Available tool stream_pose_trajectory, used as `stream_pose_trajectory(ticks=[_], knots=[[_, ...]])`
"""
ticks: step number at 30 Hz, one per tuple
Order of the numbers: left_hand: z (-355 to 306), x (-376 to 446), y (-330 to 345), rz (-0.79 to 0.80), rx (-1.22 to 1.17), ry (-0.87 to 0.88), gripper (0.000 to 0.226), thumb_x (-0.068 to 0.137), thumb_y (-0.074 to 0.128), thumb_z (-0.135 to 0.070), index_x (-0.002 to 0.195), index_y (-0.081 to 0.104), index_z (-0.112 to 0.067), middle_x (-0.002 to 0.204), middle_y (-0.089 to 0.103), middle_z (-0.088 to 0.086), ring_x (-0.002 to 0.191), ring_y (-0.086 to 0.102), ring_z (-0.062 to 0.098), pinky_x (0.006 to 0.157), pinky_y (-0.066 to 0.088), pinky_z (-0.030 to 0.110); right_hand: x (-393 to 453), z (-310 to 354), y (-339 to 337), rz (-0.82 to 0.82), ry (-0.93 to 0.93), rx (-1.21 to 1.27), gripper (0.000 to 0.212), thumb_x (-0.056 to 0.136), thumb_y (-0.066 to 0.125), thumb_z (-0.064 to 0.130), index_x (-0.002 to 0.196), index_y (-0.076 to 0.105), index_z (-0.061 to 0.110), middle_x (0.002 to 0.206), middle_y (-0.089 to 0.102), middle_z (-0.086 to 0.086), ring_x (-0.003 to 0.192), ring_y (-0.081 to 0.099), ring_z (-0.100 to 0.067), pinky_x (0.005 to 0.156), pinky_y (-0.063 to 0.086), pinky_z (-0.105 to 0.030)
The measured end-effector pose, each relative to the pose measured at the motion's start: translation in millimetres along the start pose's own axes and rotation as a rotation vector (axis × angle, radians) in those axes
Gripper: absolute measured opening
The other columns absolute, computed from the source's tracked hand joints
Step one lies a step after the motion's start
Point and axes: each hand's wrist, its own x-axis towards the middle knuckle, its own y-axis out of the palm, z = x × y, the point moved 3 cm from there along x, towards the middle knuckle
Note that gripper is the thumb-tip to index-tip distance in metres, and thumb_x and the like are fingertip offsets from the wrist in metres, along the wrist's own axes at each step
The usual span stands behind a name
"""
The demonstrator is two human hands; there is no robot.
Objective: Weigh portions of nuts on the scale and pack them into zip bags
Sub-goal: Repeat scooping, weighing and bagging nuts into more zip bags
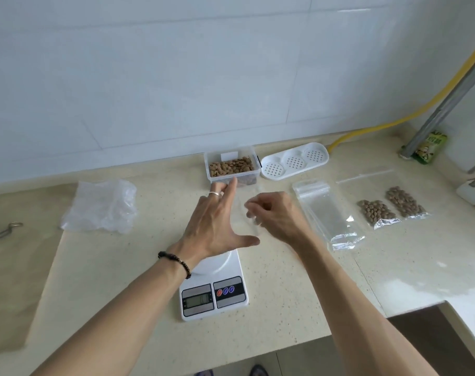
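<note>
- A crumpled sheet of clear plastic film [100,206] lies on the speckled beige countertop [285,308], at the left.
- A white oval plastic tray with three perforated round wells [294,161] sits by the white tiled wall [149,77].
- A yellow hose [410,115] runs along the wall, beside a grey metal pipe [448,96].
- A green printed snack packet [429,146] stands behind the pipe's base.
- A metal ring-handled tool [3,232] shows at the left edge.

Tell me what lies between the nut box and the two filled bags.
In the head view, the white perforated tray and a stack of empty zip bags lie between the nut box and filled bags.
</note>
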Motion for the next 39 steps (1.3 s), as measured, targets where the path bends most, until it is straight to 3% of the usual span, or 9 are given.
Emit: stream_pose_trajectory(ticks=[2, 4, 8, 10, 16, 24, 26, 29, 39], knots=[[15, -5, -7, 0.000, -0.091, -0.006, 0.138, 0.053, 0.079, -0.071, 0.155, 0.001, -0.021, 0.131, 0.036, 0.002, 0.099, 0.047, 0.015, 0.094, 0.042, 0.031, 2, 7, 7, 0.039, -0.022, 0.074, 0.013, 0.096, 0.060, 0.016, 0.091, 0.072, 0.011, 0.079, 0.073, 0.000, 0.065, 0.067, -0.007, 0.059, 0.052, -0.019], [34, -11, -11, 0.029, -0.235, -0.038, 0.122, 0.063, 0.075, -0.068, 0.154, 0.009, -0.023, 0.122, 0.049, -0.002, 0.100, 0.052, 0.012, 0.092, 0.042, 0.028, 5, 11, 12, 0.063, -0.008, 0.144, 0.014, 0.098, 0.058, 0.017, 0.092, 0.070, 0.013, 0.081, 0.074, 0.001, 0.068, 0.070, -0.010, 0.061, 0.055, -0.021], [83, -17, -3, 0.122, -0.363, -0.132, 0.030, 0.092, 0.062, -0.033, 0.120, 0.058, -0.021, 0.105, 0.065, -0.007, 0.106, 0.060, 0.015, 0.091, 0.046, 0.027, 10, 10, 21, 0.054, 0.064, 0.255, 0.016, 0.099, 0.055, 0.017, 0.095, 0.067, 0.008, 0.084, 0.074, -0.002, 0.076, 0.071, -0.016, 0.068, 0.058, -0.028], [100, -16, 4, 0.133, -0.385, -0.148, 0.007, 0.095, 0.057, -0.019, 0.100, 0.063, -0.020, 0.102, 0.068, -0.006, 0.102, 0.063, 0.015, 0.086, 0.047, 0.024, 11, 4, 26, 0.041, 0.124, 0.355, 0.020, 0.101, 0.053, 0.017, 0.099, 0.066, 0.002, 0.089, 0.074, -0.008, 0.077, 0.069, -0.020, 0.070, 0.058, -0.031], [127, 1, 21, 0.194, -0.403, -0.163, 0.001, 0.091, 0.063, -0.021, 0.091, 0.064, -0.021, 0.081, 0.068, -0.008, 0.078, 0.065, 0.006, 0.068, 0.048, 0.019, 14, -37, 44, -0.190, 0.408, 0.480, 0.014, 0.096, 0.057, 0.012, 0.095, 0.068, 0.003, 0.083, 0.072, -0.014, 0.068, 0.064, -0.020, 0.063, 0.052, -0.030], [147, 15, 64, 0.163, -0.120, -0.091, 0.018, 0.092, 0.063, -0.025, 0.107, 0.066, -0.017, 0.091, 0.066, -0.004, 0.092, 0.061, 0.018, 0.086, 0.048, 0.034, 29, -106, 74, -0.342, 0.641, 0.287, 0.015, 0.092, 0.052, -0.001, 0.087, 0.065, 0.006, 0.071, 0.064, -0.011, 0.056, 0.056, -0.017, 0.051, 0.046, -0.028], [148, 14, 69, 0.121, -0.065, -0.056, 0.028, 0.091, 0.063, -0.028, 0.115, 0.065, -0.014, 0.104, 0.066, 0.002, 0.101, 0.059, 0.022, 0.089, 0.047, 0.037, 32, -112, 75, -0.380, 0.622, 0.223, 0.012, 0.094, 0.054, 0.006, 0.093, 0.065, 0.007, 0.076, 0.066, -0.009, 0.060, 0.058, -0.016, 0.054, 0.050, -0.029], [153, 4, 72, 0.093, -0.054, -0.062, 0.041, 0.092, 0.061, -0.033, 0.126, 0.061, -0.009, 0.121, 0.060, 0.008, 0.109, 0.056, 0.027, 0.094, 0.046, 0.041, 28, -110, 71, -0.388, 0.574, -0.018, 0.019, 0.096, 0.053, 0.024, 0.104, 0.065, 0.012, 0.088, 0.066, -0.002, 0.080, 0.062, -0.019, 0.074, 0.055, -0.038], [151, -102, 67, 0.108, 0.120, -0.191, 0.072, 0.093, 0.018, -0.056, 0.146, 0.036, -0.011, 0.147, 0.040, 0.016, 0.143, 0.028, 0.031, 0.117, 0.021, 0.051, -26, -72, 91, -0.224, 0.064, -0.575, 0.042, 0.099, 0.049, 0.032, 0.135, 0.051, 0.010, 0.144, 0.048, -0.015, 0.132, 0.041, -0.033, 0.106, 0.034, -0.048]])
